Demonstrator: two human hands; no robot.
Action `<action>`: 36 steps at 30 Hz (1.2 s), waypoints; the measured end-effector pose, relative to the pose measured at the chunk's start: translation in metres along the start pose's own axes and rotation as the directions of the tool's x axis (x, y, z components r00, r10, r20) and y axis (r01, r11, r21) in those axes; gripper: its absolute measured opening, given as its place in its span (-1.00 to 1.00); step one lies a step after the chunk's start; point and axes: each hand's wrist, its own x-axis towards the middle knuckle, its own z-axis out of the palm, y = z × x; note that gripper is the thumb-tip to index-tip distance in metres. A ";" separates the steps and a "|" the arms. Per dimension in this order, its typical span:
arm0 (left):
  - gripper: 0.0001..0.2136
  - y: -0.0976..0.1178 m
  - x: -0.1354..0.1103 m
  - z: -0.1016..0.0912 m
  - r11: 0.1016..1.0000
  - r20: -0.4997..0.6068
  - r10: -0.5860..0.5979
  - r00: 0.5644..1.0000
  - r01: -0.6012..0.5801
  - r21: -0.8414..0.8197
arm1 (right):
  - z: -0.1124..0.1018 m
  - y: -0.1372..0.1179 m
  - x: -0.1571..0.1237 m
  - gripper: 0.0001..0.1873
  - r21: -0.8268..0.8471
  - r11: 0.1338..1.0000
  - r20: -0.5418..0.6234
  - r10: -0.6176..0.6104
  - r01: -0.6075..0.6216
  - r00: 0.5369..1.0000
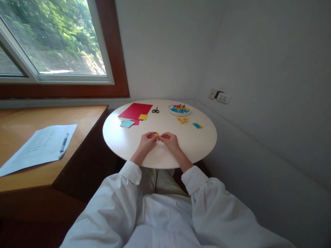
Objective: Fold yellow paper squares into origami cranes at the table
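My left hand (148, 140) and my right hand (169, 140) meet over the near part of a round white table (124, 137). Both pinch one small yellow piece of paper (157, 135) between their fingertips. Farther back lie a red paper sheet (134, 111) with small yellow and blue squares (127, 123) beside it. Black scissors (155, 110) rest behind the sheet. A white dish (179, 109) holds several small folded paper pieces in blue, yellow and red.
Loose folded yellow pieces (183, 120) and a blue-yellow strip (198, 125) lie right of centre. A wooden desk (38, 172) at the left carries a printed sheet (38, 146) and a pen (63, 142). A window is above it, a wall socket (222, 97) at the right.
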 end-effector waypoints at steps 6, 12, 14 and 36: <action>-0.83 -0.003 0.003 -0.002 1.000 0.004 -0.001 1.000 0.001 -0.015 | 0.001 0.000 0.000 -0.74 0.001 1.000 0.031 -0.005 0.005 1.000; -0.84 -0.006 0.006 -0.003 0.999 -0.024 0.019 1.000 -0.020 -0.047 | 0.003 -0.005 -0.003 -0.76 -0.020 1.000 0.071 -0.003 0.005 0.997; -0.83 -0.005 0.006 -0.003 0.998 -0.034 0.022 0.999 -0.024 -0.052 | 0.003 -0.008 -0.004 -0.79 -0.038 0.999 0.093 -0.002 0.005 0.996; -0.86 -0.002 0.006 -0.003 0.998 -0.089 0.015 0.996 -0.020 -0.066 | 0.002 -0.003 0.000 -0.77 -0.091 0.996 0.103 -0.012 0.022 0.995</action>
